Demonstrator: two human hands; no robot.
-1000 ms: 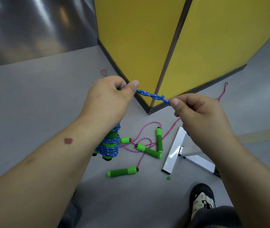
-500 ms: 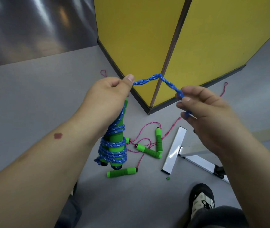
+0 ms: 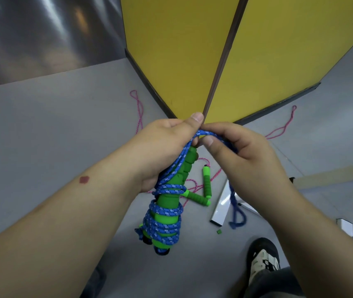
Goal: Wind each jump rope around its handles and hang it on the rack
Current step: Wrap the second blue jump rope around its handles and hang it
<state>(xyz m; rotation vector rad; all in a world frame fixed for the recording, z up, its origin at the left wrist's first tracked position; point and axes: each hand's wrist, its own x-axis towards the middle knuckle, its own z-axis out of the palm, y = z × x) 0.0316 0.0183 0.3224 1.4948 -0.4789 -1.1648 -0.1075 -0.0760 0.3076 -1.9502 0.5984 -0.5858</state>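
My left hand (image 3: pixel 162 147) grips the top of two green foam handles (image 3: pixel 168 214) held together, hanging downward. A blue speckled rope (image 3: pixel 163 230) is wound in several turns around their lower half. My right hand (image 3: pixel 244 160) pinches the free stretch of that blue rope right beside my left thumb; a short loop of the rope's end (image 3: pixel 236 218) dangles below my right palm. On the floor beneath lie pink jump ropes (image 3: pixel 138 110) with green handles (image 3: pixel 206 182), loose and tangled.
A yellow folding panel (image 3: pixel 192 61) with a dark base stands ahead, its corner just beyond my hands. A white metal frame piece (image 3: pixel 220 209) lies on the grey floor at right. My shoe (image 3: pixel 262 260) shows at the bottom right. A small green chip (image 3: pixel 219 232) lies near the frame.
My right hand has come in from the right until it touches my left thumb. The rope span that was stretched between the hands is now bunched, with its end hanging below my right hand.
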